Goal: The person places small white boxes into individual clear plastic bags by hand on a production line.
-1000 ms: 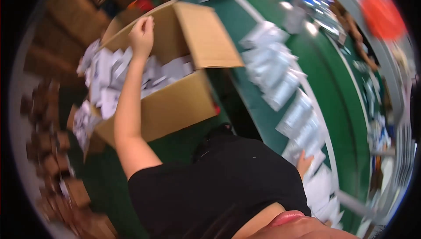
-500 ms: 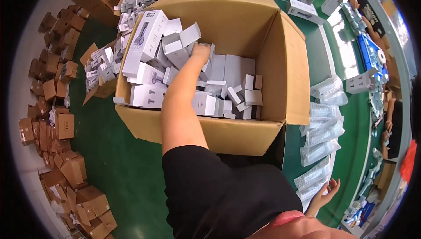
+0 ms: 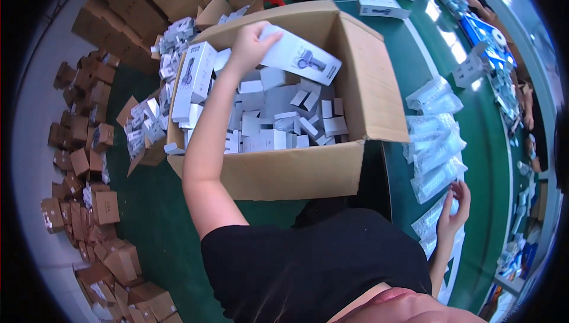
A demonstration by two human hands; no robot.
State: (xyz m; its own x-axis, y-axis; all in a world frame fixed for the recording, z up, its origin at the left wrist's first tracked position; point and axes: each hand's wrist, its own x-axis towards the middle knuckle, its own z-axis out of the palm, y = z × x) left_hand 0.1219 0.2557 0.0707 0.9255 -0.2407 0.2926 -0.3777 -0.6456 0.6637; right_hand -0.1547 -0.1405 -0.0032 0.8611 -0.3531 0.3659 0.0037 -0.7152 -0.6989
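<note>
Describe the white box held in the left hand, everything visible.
The white box is a long, flat-sided carton, apparently cardboard, with a small picture of a product printed on its upper face. It looks closed and undamaged. The left hand grips one end, holding it tilted above the open cardboard carton full of similar white boxes. Nothing else touches it.

This is a packing floor in a factory or warehouse, shown by the big carton [image 3: 284, 169] of white product boxes under the left hand [image 3: 249, 44], the green conveyor table [image 3: 486, 163] with bagged items [image 3: 435, 145] beyond the right hand [image 3: 453, 210], and stacked brown boxes [image 3: 89, 163] left of both.
</note>
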